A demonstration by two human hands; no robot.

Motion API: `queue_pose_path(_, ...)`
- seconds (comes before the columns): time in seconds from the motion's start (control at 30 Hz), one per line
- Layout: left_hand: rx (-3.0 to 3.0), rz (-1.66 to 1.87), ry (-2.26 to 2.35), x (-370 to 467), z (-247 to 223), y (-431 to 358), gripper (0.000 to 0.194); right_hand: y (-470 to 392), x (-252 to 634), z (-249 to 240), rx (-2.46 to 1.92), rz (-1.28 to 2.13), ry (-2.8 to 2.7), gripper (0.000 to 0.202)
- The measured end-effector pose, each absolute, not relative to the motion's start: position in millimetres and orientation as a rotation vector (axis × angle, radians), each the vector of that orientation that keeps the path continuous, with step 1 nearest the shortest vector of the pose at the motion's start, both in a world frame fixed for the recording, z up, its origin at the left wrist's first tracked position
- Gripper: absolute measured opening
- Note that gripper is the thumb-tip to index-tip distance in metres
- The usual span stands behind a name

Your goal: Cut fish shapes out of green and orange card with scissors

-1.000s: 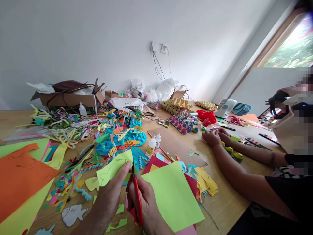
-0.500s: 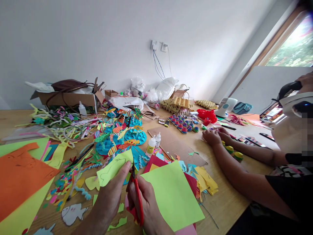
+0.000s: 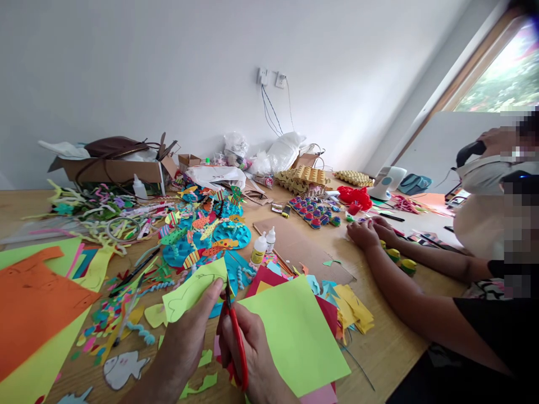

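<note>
Between its thumb and fingers, my left hand point(image 3: 197, 314) pinches a light green sheet of paper point(image 3: 185, 294) with a curved outline drawn in dark pen. My right hand point(image 3: 248, 348) is wrapped round the red handles of a pair of scissors point(image 3: 239, 342), their dark blades upright at the paper's right edge. Under and beside my right hand lies a larger light green sheet point(image 3: 298, 336), over dark red paper point(image 3: 269, 279). A white paper fish point(image 3: 123, 369) and green offcuts point(image 3: 205, 385) rest on the table near my left wrist.
Blue egg-carton pieces with paper fish point(image 3: 206, 235) stand ahead, beside two glue bottles point(image 3: 259, 248). Pipe cleaners point(image 3: 96, 207) and orange paper point(image 3: 37, 303) spread on the left. At the right, another person's arms point(image 3: 404, 292) rest on the table near painted egg-carton cups point(image 3: 314, 212).
The view has shifted very slightly. My hands, the scissors and the green paper keep nearly the same pose. Another person at the right has moved a little.
</note>
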State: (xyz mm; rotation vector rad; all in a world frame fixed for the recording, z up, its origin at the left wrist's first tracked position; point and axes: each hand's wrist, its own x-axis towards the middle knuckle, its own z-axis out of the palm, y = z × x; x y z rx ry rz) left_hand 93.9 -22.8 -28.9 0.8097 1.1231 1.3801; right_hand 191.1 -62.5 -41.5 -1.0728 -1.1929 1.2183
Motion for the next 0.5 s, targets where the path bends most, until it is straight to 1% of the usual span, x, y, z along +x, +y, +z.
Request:
queue_pose_path(0.3, 1.046, 1.279, 1.186, 75.5, -51.0, -17.6, 0.023, -64.5, 193.4, -41.2, -1.046, 1.234, -1.236, 0.054)
queue_pose_path(0.4, 1.126, 1.246, 1.201, 72.1, -46.2, -17.5, 0.027, -64.3, 194.2, -39.6, -1.068, 1.25, -1.24, 0.055)
queue_pose_path(0.5, 1.114, 1.27, 1.207, 73.1, -31.0, -19.2, 0.023, -64.6, 194.4, -38.9, -1.106, 1.247, -1.252, 0.055)
